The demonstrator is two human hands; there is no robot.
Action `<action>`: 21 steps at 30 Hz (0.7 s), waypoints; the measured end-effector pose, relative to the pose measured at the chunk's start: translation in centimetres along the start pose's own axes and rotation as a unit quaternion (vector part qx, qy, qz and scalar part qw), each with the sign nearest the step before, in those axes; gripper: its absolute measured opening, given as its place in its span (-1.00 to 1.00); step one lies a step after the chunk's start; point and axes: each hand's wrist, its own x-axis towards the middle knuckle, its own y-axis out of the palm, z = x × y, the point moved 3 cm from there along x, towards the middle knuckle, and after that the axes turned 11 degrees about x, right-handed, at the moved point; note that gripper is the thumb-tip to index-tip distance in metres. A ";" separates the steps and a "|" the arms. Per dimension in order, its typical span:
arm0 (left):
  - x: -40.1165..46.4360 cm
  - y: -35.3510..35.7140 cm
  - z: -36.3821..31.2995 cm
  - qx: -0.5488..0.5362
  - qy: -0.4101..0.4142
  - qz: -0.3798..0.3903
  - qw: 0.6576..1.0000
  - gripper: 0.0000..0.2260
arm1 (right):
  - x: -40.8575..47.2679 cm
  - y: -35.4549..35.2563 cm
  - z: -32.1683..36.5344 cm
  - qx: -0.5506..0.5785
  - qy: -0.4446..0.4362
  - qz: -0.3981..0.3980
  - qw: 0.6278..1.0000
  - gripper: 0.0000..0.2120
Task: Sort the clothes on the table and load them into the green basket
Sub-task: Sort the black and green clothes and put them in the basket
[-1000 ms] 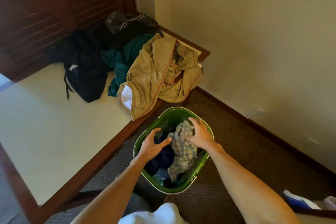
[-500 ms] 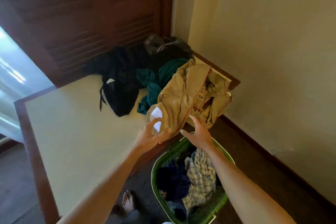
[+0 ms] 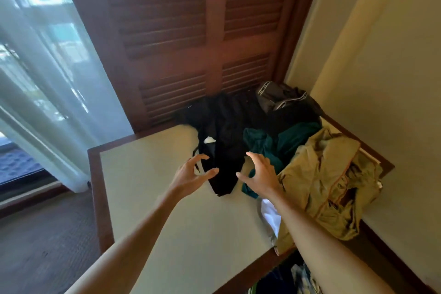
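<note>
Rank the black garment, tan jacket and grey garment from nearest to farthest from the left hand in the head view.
From the left hand:
1. Black garment, just right of the fingertips.
2. Tan jacket, further right, past the right hand, at the table's edge.
3. Grey garment, far corner, by the louvred doors.

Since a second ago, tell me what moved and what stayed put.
Both hands left the checked cloth in the green basket, rose to the table, and now reach open: the left hand and right hand flank the black garment, holding nothing. The view swung up, so the basket shows only at the bottom edge. The tan garment, teal garment and black garment lie as before.
</note>
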 end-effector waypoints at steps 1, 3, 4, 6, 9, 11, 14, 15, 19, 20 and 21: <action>0.8 -0.8 0.7 0.004 -0.002 -0.001 1.000 -0.35 | 1.0 0.5 0.5 -0.003 -0.001 0.004 1.000 -0.28; 2.4 -2.0 1.8 0.010 -0.002 -0.001 1.000 -0.22 | 2.8 1.2 1.1 -0.011 0.004 0.009 1.000 -0.28; 3.3 -2.4 2.3 0.013 -0.002 -0.002 1.000 -0.17 | 3.6 1.4 1.2 -0.015 0.006 0.012 1.000 -0.28; 5.1 -2.9 3.1 0.023 -0.001 -0.001 1.000 -0.16 | 5.4 1.5 1.4 -0.026 0.008 0.024 0.999 -0.28; 8.0 -3.2 3.2 0.047 0.002 0.011 0.999 -0.19 | 8.4 1.3 0.9 -0.049 0.021 0.030 0.998 -0.30; 10.3 -3.1 2.6 0.079 0.008 0.023 0.997 -0.20 | 10.7 0.8 0.0 -0.076 0.047 0.020 0.996 -0.31; 14.5 -2.1 1.3 0.134 0.017 0.043 0.990 -0.22 | 14.4 -0.3 -1.9 -0.108 0.070 0.017 0.992 -0.30; 16.1 -1.6 0.8 0.147 0.013 0.050 0.988 -0.21 | 15.8 -0.5 -2.5 -0.118 0.073 0.023 0.990 -0.28; 22.8 1.1 -0.9 0.121 -0.039 0.082 0.989 -0.09 | 20.9 -0.2 -4.9 -0.135 0.127 0.059 0.981 -0.13; 24.3 2.1 -0.7 0.104 -0.059 0.092 0.989 -0.03 | 21.9 0.2 -5.5 -0.126 0.150 0.077 0.978 -0.08; 25.5 3.4 -0.2 0.102 -0.075 0.104 0.986 0.01 | 22.6 0.8 -6.0 -0.120 0.169 0.102 0.973 -0.05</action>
